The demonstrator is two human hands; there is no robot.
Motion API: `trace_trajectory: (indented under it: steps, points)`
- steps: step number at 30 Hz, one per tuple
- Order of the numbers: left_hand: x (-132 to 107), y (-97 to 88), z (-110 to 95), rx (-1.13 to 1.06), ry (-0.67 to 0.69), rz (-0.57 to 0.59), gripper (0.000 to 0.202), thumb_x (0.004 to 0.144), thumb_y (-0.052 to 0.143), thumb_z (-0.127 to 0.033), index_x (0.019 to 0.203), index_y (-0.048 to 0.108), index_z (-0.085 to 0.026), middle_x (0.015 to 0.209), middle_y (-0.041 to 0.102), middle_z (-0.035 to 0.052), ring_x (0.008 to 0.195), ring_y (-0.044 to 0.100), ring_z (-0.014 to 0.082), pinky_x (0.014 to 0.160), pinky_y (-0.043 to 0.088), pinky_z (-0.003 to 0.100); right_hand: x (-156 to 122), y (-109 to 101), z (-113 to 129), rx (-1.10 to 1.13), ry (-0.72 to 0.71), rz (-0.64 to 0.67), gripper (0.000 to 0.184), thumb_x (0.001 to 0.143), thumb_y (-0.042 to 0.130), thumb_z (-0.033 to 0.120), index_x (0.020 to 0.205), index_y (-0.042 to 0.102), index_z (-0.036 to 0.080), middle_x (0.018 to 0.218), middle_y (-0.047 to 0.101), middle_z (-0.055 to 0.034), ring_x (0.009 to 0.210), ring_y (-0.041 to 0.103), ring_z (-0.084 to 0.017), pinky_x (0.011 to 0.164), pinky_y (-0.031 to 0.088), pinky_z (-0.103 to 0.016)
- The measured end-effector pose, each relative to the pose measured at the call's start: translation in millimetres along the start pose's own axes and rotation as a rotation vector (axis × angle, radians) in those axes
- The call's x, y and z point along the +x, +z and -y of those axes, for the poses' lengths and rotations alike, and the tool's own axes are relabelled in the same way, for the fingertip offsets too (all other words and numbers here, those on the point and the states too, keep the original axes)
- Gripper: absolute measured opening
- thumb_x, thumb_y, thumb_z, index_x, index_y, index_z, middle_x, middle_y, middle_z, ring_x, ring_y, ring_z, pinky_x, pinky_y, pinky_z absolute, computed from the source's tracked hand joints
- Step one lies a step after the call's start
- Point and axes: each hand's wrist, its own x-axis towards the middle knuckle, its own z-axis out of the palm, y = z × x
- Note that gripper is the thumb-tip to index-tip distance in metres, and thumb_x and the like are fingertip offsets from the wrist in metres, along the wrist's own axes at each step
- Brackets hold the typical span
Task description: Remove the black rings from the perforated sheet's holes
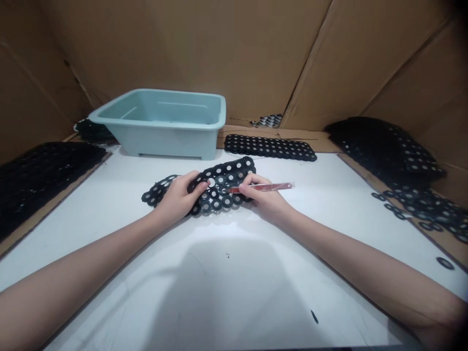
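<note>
A sheet of joined black rings [217, 204] with pale centres lies folded over itself on the white tabletop. My left hand [180, 194] grips its left part, thumb on top and fingers underneath. Between the thumb and fingers of my right hand [262, 195] is a slim red tool [270, 186], held like a pen. Its tip rests over the rings near the middle of the sheet. Whether it is tweezers or a blade, I cannot tell. Some fingers of both hands are hidden by the sheet.
A pale blue plastic tub [168, 139] stands at the back left. Behind the sheet lies a flat black ring mat [270, 147]. Black piles flank the table, one left [47, 170] and one right [387, 151]. Loose rings [427, 207] and a single ring [445, 263] lie at right.
</note>
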Motion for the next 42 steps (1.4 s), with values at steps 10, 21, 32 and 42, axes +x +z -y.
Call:
trace_trajectory:
  steps: [10, 21, 32, 42]
  points:
    - [-2, 6.4, -5, 0.112, -0.005, -0.064, 0.021, 0.085, 0.041, -0.034, 0.070, 0.043, -0.019, 0.067, 0.048, -0.0019, 0.070, 0.046, 0.0153, 0.068, 0.033, 0.027, -6, 10, 4, -0.177, -0.018, -0.082, 0.022, 0.072, 0.064, 0.030, 0.068, 0.045, 0.018, 0.061, 0.059, 0.0010, 0.056, 0.055, -0.009, 0.049, 0.040, -0.021]
    - [8, -12.2, 7, -0.201, -0.041, 0.336, 0.029, 0.071, 0.053, -0.023, 0.099, 0.047, -0.019, 0.099, 0.053, 0.0033, 0.099, 0.049, 0.0224, 0.083, 0.040, 0.035, -1, 7, 3, -0.135, -0.032, -0.110, 0.025, 0.069, 0.064, 0.031, 0.067, 0.043, 0.018, 0.066, 0.061, -0.0029, 0.081, 0.064, -0.020, 0.049, 0.041, -0.023]
    - [9, -12.0, 10, -0.194, -0.063, 0.360, 0.035, 0.070, 0.054, -0.022, 0.104, 0.046, -0.020, 0.104, 0.054, 0.0048, 0.096, 0.051, 0.0221, 0.083, 0.041, 0.035, 11, -15, -2, 0.071, 0.055, 0.041, 0.025, 0.070, 0.066, 0.030, 0.064, 0.046, 0.017, 0.076, 0.066, -0.0017, 0.070, 0.060, -0.012, 0.059, 0.042, -0.024]
    - [3, -6.9, 5, 0.072, 0.035, 0.286, 0.020, 0.071, 0.048, -0.022, 0.090, 0.043, -0.020, 0.085, 0.052, 0.0017, 0.080, 0.048, 0.0193, 0.072, 0.039, 0.032, 2, 1, 0, -0.023, 0.015, 0.020, 0.023, 0.071, 0.065, 0.032, 0.068, 0.047, 0.019, 0.072, 0.062, -0.0007, 0.071, 0.058, -0.014, 0.061, 0.041, -0.027]
